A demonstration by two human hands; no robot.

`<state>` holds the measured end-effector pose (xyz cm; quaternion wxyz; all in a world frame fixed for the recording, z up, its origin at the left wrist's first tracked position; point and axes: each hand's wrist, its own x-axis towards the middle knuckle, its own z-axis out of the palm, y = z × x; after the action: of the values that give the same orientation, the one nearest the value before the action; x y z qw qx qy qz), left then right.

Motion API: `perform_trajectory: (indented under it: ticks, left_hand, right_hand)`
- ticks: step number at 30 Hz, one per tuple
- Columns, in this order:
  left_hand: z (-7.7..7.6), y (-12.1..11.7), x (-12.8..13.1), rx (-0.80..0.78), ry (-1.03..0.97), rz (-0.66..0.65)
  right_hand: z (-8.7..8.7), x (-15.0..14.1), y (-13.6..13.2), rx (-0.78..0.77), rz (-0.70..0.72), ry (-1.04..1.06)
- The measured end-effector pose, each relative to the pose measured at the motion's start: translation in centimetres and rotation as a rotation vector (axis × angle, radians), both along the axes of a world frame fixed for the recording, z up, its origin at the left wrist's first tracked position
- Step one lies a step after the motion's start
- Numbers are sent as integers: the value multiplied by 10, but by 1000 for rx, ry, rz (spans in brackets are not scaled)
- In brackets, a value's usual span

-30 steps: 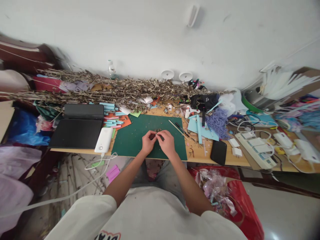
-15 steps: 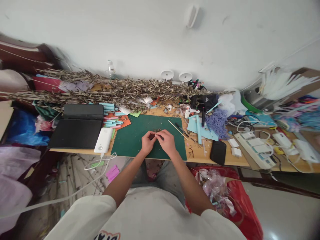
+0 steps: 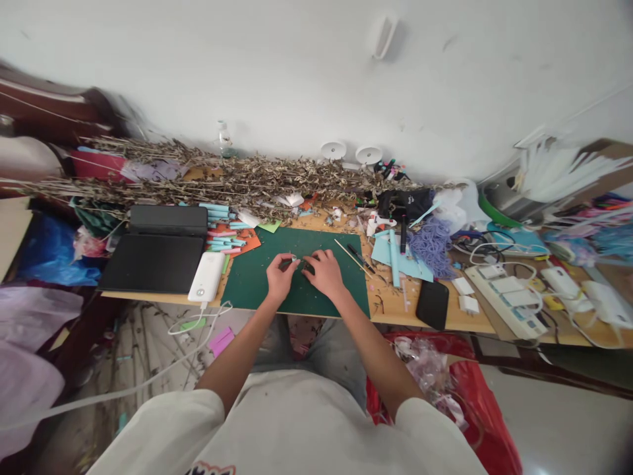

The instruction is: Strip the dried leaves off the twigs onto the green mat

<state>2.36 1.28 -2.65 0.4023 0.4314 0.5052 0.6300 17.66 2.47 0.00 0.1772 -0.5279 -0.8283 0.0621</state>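
On the green cutting mat (image 3: 257, 277), my left hand (image 3: 280, 278) is closed in a pinch around a small pale piece (image 3: 294, 258). Its exact kind is too small to tell. My right hand (image 3: 325, 274) is a little apart from it, palm down, with thumb and fingertips curled together on dark dried plant bits (image 3: 308, 265). The fingers partly hide these bits. To the right of that hand lie a thin pale stick (image 3: 352, 255) and a black pen-like tool (image 3: 359, 254).
Dried plant stalks (image 3: 287, 178) run along the wall. At left are a black tablet case (image 3: 153, 264), a white power bank (image 3: 206, 276) and rolled paper pieces (image 3: 225, 239). At right lie blue paper (image 3: 418, 264), purple strands (image 3: 432, 244), a black phone (image 3: 432, 303) and a power strip (image 3: 509, 300).
My hands, earlier together at the fingertips, have separated. The left has shifted left with the small pale piece; the right has come down onto the dried plant bits.
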Motion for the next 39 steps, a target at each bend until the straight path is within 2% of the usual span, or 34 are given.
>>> perform_trajectory:
  ticks: [4, 6, 9, 12, 15, 17, 20, 25, 29, 33, 39]
  left_hand:
    - [-4, -2, 3, -13, 3, -11]
    - [-4, -2, 7, -25, -1, -32]
    - [-5, -3, 15, -35, -2, -86]
    - [-6, -4, 23, -39, 3, -129]
    - [-7, -6, 27, -32, -4, -156]
    - [-8, -6, 27, -17, -7, -171]
    - [-10, -7, 27, -1, 14, -176]
    - [-14, -6, 27, 6, 79, -156]
    - [-10, -5, 28, 27, 110, -160]
    - [-8, -4, 29, 33, 98, -160]
    - [-14, -2, 29, 30, 69, -160]
  right_hand:
    - [-8, -6, 6, -28, 40, -41]
    - [-10, -1, 7, -29, 17, 41]
    - [-4, 6, 5, -7, -94, 366]
    - [11, 5, -3, -24, -184, 705]
    - [22, -3, -12, -61, -182, 873]
    - [23, -9, -15, -75, -173, 929]
    - [17, -14, -18, -63, -174, 917]
    - [7, -12, -24, 55, -155, 745]
    - [5, -6, -28, 116, -133, 600]
    - [5, -4, -28, 77, -116, 464]
    - [16, -4, -18, -27, -87, 471]
